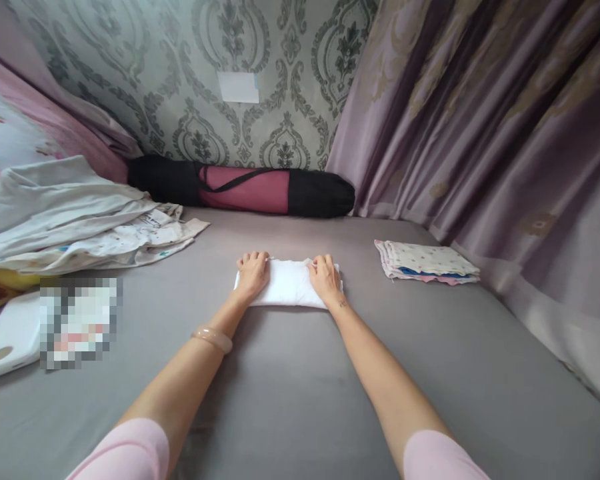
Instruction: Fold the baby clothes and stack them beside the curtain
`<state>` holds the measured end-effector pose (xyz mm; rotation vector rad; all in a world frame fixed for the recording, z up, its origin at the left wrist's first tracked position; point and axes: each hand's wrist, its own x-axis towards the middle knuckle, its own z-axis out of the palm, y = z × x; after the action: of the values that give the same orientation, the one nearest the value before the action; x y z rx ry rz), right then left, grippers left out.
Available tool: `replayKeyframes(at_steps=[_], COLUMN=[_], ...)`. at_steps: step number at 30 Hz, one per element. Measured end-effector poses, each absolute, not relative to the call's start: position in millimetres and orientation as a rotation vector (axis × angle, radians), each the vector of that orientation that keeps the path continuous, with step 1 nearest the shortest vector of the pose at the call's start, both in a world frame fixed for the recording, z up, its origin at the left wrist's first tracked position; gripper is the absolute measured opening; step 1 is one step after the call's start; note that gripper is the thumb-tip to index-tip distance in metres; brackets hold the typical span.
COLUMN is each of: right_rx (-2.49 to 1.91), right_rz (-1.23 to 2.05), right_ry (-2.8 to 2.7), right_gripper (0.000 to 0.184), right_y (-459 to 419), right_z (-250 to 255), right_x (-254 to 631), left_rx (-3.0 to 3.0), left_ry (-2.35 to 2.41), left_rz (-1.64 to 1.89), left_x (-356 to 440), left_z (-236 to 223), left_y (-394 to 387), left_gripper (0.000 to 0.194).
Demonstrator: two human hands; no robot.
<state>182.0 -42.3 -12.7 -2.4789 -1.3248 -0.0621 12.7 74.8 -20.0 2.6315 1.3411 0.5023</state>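
Observation:
A white folded cloth (290,283) lies flat on the grey bed sheet (290,393), its long side running left to right. My left hand (253,273) grips its far left part, fingers curled over the far edge. At the far right part, my right hand (325,275) pinches the same edge, thumb and fingers together. Between the two hands the cloth's middle shows, slightly creased. The fingertips are partly hidden at the far edge.
Folded patterned cloths (427,260) sit in a stack on the right. At left lie a loose heap of light clothes (80,207), a white board with a round hole (17,330) and a blurred item (83,323). A black and maroon long bag (245,190) rests against the wall; curtains (480,120) hang alongside.

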Motion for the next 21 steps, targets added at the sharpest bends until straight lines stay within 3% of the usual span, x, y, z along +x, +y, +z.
replayKeyframes(at_steps=[9,15,21], right_rx=[-2.207,-2.198,-2.198], right_rz=[0.331,0.092,0.145], right_ry=[-1.272,-1.459,-1.709], right_gripper=[0.032,0.037,0.039], right_y=[-45.4,-61.5,-59.2], right_z=[-5.5,4.5,-2.0], right_x=[222.5,194.7,152.1], left_rx=[2.453,2.805,2.893], left_ry=[1.439,1.053,0.888], left_rz=[0.496,0.586,0.403], left_x=[11.2,20.9,30.8], left_z=[-14.7,-0.9,-12.4], left_y=[81.3,40.7,15.9], left_gripper=[0.032,0.028,0.036])
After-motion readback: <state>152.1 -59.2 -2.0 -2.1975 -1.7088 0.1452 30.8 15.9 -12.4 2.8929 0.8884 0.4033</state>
